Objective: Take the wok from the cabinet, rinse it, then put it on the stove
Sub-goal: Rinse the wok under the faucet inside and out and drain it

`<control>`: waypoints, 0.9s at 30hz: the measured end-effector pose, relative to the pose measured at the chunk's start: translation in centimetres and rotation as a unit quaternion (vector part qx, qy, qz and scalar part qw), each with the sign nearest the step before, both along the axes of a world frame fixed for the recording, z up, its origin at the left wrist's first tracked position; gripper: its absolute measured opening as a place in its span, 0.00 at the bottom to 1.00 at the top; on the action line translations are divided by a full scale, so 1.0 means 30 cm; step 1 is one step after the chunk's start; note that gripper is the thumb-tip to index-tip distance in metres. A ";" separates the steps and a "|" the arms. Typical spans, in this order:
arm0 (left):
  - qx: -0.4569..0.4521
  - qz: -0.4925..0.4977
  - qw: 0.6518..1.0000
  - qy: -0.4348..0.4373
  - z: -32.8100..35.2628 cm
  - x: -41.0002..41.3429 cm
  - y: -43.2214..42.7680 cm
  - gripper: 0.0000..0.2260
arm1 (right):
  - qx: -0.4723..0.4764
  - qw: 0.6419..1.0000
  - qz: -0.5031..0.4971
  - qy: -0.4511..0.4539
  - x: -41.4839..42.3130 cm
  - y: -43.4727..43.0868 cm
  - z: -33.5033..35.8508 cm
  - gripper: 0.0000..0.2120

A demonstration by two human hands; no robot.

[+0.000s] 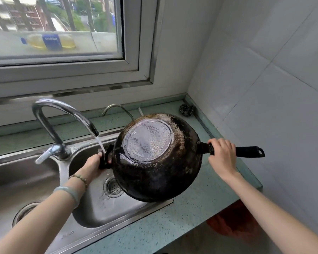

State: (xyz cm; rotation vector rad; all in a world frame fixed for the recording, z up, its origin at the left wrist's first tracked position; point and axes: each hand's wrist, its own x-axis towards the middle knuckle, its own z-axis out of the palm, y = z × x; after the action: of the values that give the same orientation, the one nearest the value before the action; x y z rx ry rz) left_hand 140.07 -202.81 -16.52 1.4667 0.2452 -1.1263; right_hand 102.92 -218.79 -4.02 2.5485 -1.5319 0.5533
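The wok (154,162) is held underside-up at mid-frame over the sink (92,215), its lower rim overlapping the basin's front edge. Its side grip (104,162) is clasped by the left hand (94,165) under the tap (62,114); its long handle (250,152) is clasped by the right hand (221,154) over open counter (191,217). The bottle (50,42) at upper left bears a blue label, too blurred to be read.

Bright, soft daylight from the window (53,24) at upper left — only faint, diffuse shadows. Wet glare on the upturned base of the wok (149,142) and along the chrome faucet (62,110). Strong wide-angle bending of the window frame and wall tiles (264,61) toward the edges. Slightly soft overall — hazy and washed out at the bottle (48,41) behind the glass.
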 end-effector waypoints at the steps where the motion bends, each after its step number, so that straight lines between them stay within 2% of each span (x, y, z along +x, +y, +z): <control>1: 0.007 -0.005 1.000 -0.012 -0.009 0.016 0.030 0.12 | 0.008 1.000 0.004 -0.002 0.011 -0.002 -0.014 0.20; 5: 0.044 -0.025 0.998 -0.040 -0.130 0.127 0.159 0.15 | 0.050 0.998 0.030 0.000 0.072 -0.008 -0.093 0.21; 7: 0.066 -0.019 0.997 -0.040 -0.073 0.116 0.222 0.13 | 0.073 0.996 0.047 0.003 0.115 -0.008 -0.140 0.20; 11: 0.079 0.025 0.996 -0.037 -0.039 0.124 0.336 0.09 | 0.124 0.989 0.085 0.006 0.203 -0.007 -0.231 0.21; 16: 0.087 0.099 0.991 0.001 -0.054 0.151 0.465 0.10 | 0.185 0.972 0.141 0.025 0.308 -0.005 -0.309 0.23; 20: 0.074 0.173 0.981 0.035 -0.067 0.158 0.546 0.12 | 0.195 0.963 0.186 0.029 0.396 0.005 -0.337 0.22; 27: 0.078 0.211 0.974 0.026 -0.100 0.175 0.678 0.08 | 0.196 0.951 0.235 0.041 0.534 0.030 -0.344 0.20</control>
State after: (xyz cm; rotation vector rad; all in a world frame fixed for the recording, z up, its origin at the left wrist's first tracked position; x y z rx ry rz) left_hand 145.34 -182.47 -19.51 1.4351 0.6620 -0.8128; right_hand 118.94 -217.90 -14.35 3.2206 -1.0888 0.1862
